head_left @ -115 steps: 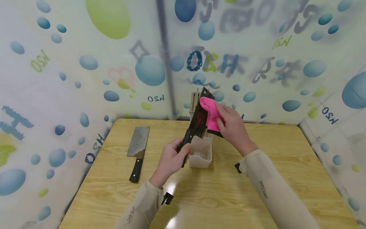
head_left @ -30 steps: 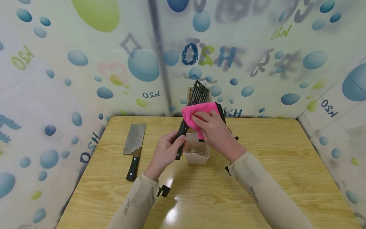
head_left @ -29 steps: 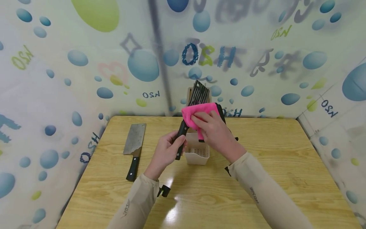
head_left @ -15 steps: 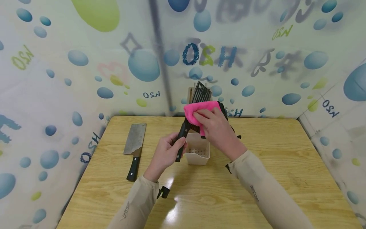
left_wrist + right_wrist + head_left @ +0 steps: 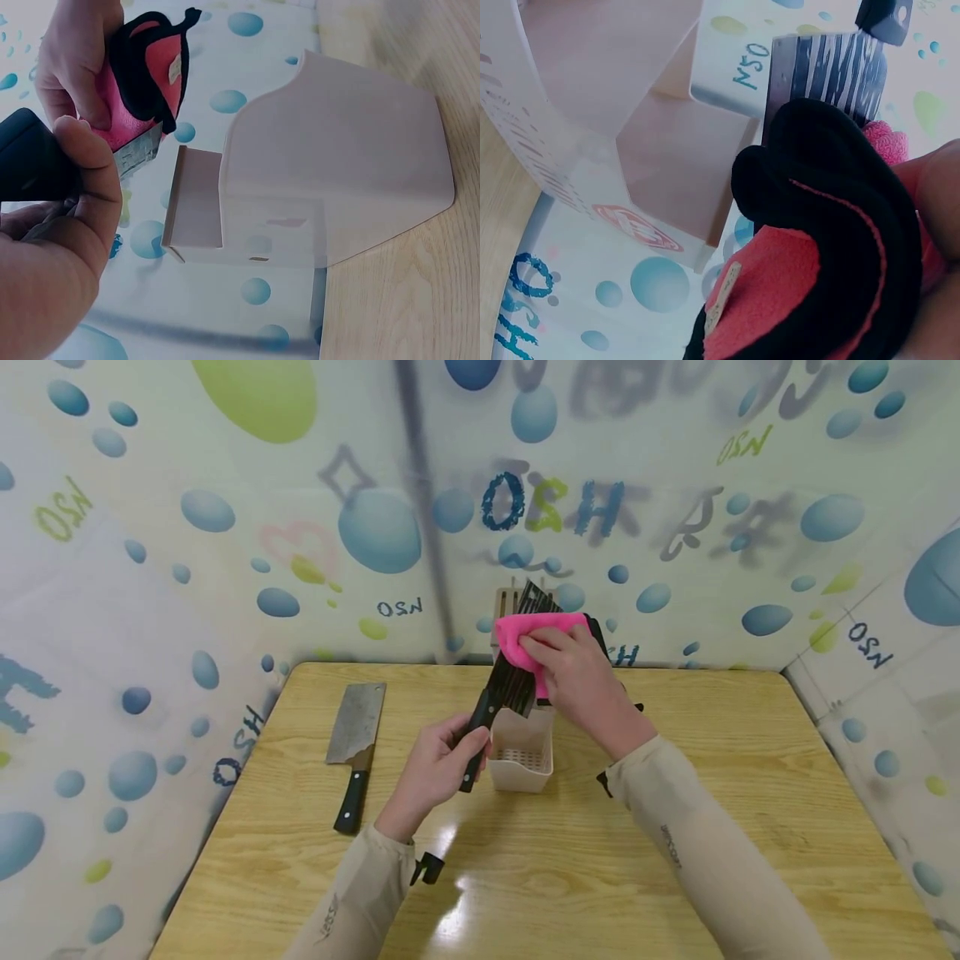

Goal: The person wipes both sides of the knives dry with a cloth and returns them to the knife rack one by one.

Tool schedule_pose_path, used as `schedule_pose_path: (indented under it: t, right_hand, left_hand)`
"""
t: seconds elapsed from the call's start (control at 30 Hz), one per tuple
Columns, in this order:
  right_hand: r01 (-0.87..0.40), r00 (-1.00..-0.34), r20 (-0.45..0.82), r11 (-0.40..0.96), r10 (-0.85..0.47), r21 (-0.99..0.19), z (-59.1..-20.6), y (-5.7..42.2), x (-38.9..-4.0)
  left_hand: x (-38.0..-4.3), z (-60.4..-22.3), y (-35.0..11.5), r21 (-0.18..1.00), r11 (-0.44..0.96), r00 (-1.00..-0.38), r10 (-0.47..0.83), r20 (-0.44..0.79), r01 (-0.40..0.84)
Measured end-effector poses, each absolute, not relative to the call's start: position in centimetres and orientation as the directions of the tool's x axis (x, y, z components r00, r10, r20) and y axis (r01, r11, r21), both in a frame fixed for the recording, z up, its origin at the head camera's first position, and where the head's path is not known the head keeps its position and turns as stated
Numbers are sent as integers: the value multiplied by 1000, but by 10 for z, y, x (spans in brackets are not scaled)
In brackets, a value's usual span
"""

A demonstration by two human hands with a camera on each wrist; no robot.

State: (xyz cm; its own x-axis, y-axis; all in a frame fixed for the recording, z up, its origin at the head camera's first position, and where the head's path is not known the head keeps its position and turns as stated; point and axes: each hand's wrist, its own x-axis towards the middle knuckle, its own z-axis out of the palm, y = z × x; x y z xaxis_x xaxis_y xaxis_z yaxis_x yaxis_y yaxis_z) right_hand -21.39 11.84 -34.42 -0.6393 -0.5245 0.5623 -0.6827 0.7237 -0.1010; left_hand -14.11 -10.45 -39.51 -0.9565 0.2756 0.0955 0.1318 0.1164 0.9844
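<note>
My left hand (image 5: 431, 772) grips the black handle of a broad-bladed cleaver (image 5: 483, 706), held tilted with its blade up and away from me. The blade looks dark and streaked in the head view; the right wrist view shows shiny stripes on it. In my right hand (image 5: 588, 685) is a folded pink cloth (image 5: 517, 639) with black edging, pressed against the blade. The cloth covers the blade's middle and upper part, leaving the tip and the part near the handle in sight. A second cleaver (image 5: 356, 727) with a greyish blade lies on the table at left.
A beige knife holder (image 5: 521, 781) with a perforated front compartment and a slotted upper part stands behind the held cleaver. It rests on a wooden table (image 5: 712, 818), which meets a patterned wall (image 5: 660, 468) at the back.
Over the last second my right hand has slid the cloth up the blade, away from the handle, uncovering its lower part. My left hand keeps its grip, with the cleaver shifted slightly.
</note>
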Motion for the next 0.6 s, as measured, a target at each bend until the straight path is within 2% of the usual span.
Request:
schedule_pose_path:
  t: [0.17,0.6]
  right_hand:
    - [-681,-637,572,725,-517,-103,-341,121,-221]
    - [-628,-700,557,756,-447,-183,-337,123,-236]
  left_hand:
    - [-139,-395,-107,982,119,-952,288,105,145]
    - [-136,-394,-109,979,119,-945,304,124,166]
